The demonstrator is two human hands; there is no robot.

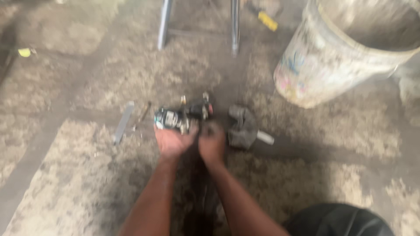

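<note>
Where the speckled concrete floor (pixel 87 175) fills the view, stained and dusty, crossed by a darker strip running under both forearms. Upper right: big dirty white bucket (pixel 323 65), tilted, faded colour patches on its side. Top centre: two metal legs (pixel 199 26) joined by a crossbar, standing on the floor. Beside them at the top, a yellow-handled tool (pixel 267 20), only partly in view. Just right of the hands: dark curved part (pixel 242 126) with a short pale stub sticking out, lying flat. Left of the hands: flat grey metal bar (pixel 123 122), well apart from the fingers. Centre: small engine part (pixel 181 118), dark with a greenish-silver end, held low over the floor. Left hand (pixel 173 140) cupped under it, fingers curled around its body. Right hand (pixel 212 142) pressed against its right end, fingers bent; grip too blurred to tell.
</note>
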